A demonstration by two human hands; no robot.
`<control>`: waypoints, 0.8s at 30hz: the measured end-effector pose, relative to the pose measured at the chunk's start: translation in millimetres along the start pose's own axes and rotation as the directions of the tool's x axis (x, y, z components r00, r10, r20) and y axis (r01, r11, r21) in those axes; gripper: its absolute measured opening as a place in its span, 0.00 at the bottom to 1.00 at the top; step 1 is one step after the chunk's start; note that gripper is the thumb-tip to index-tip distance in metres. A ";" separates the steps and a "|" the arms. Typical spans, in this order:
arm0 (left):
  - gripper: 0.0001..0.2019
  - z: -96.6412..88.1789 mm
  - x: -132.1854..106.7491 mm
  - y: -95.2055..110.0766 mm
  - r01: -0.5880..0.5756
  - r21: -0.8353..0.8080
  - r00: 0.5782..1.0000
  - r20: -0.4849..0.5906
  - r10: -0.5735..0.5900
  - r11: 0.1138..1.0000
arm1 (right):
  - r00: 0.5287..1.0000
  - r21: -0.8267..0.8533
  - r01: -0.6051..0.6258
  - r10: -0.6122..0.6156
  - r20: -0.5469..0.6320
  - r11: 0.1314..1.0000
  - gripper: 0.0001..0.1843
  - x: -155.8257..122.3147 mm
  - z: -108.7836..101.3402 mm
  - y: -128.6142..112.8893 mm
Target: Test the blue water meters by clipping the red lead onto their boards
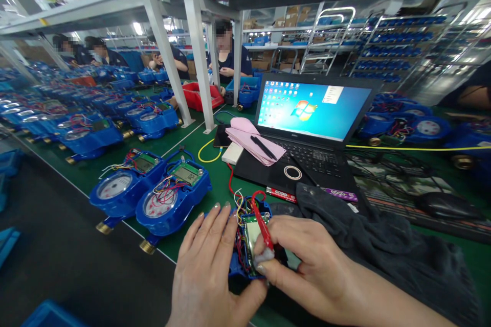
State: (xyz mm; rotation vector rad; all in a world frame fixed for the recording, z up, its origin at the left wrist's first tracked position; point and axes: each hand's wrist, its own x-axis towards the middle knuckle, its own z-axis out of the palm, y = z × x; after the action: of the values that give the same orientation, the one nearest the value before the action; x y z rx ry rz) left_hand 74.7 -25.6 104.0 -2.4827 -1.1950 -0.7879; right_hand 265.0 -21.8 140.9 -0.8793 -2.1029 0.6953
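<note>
A blue water meter (235, 265) with its circuit board and small display (251, 235) exposed lies in front of me, partly covered by both hands. My left hand (209, 265) rests on it with fingers stretched out flat, the thumb at its near edge. Over the display, my right hand (303, 260) pinches a red cable-ended probe (263, 225) with greyish wrapping at its lower end. The probe's tip is hidden by the fingers. Its red cable (230, 179) leads up to a small white box (232, 153). Loose wires stick up beside the board.
Two more open meters (169, 199) (118, 186) stand to the left, with rows of others beyond. A laptop (307, 112) is ahead, bearing pink paper (249, 138), pens and a tape ring (292, 172). Dark cloth (383, 245) and a mouse (448, 206) lie right. Several people work behind shelf posts.
</note>
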 end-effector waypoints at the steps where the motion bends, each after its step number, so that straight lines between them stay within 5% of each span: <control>1: 0.29 0.2 0.0 0.0 0.000 0.000 1.000 -0.004 0.000 1.000 | 1.000 -0.002 0.001 -0.001 -0.001 1.000 0.05 0.0 -0.1 -0.2; 24: 0.30 1.9 3.4 -4.1 -0.076 0.081 0.995 -0.065 0.081 0.994 | 1.000 -0.045 0.016 -0.016 -0.011 0.999 0.07 3.6 0.1 -3.4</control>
State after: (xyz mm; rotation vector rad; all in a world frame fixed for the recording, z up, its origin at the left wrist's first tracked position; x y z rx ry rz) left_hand 73.9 -20.1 104.5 -2.4030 -1.0774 -0.7829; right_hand 261.9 -21.2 144.8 -0.8876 -2.1203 0.6357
